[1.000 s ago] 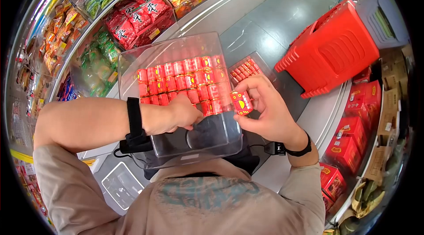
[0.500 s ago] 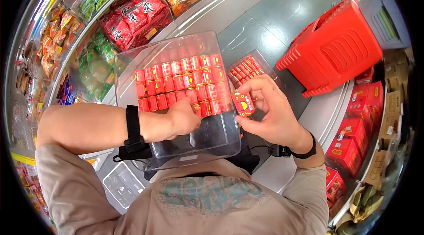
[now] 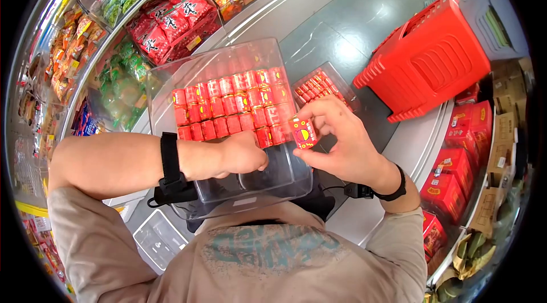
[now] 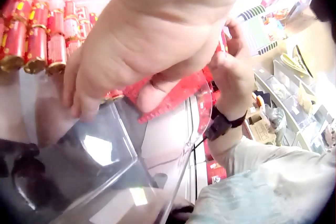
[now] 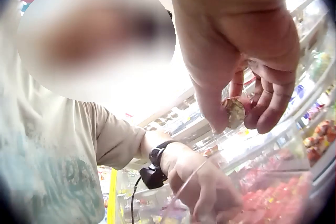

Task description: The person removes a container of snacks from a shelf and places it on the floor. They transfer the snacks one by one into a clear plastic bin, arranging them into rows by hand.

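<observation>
A clear plastic bin (image 3: pixel 256 189) in front of me holds red wrapped rolls (image 3: pixel 222 106) with gold ends, standing in tight rows. My left hand (image 3: pixel 242 155) reaches into it with bent fingers pointing down at the row nearest me. In the left wrist view, a red-and-gold end (image 4: pixel 114 94) shows below that palm; I cannot tell whether the fingers hold it. Beside the bin's right wall, my right hand (image 3: pixel 345 146) pinches one red roll (image 3: pixel 304 133) with a yellow round print between thumb and fingers. Its gold end (image 5: pixel 235 112) faces the right wrist camera.
A smaller clear box (image 3: pixel 325 84) of red rolls stands on the floor beyond my right hand. Further right is a red plastic basket (image 3: pixel 424 58). Bagged snacks (image 3: pixel 174 21) fill the left shelf; red boxes (image 3: pixel 450 177) line the right. A clear lid-like tray (image 3: pixel 159 240) lies lower left.
My left hand dipped to a roll with its gold end showing, then shifted slightly right and toward me. My right hand still pinches its roll and has moved a little left.
</observation>
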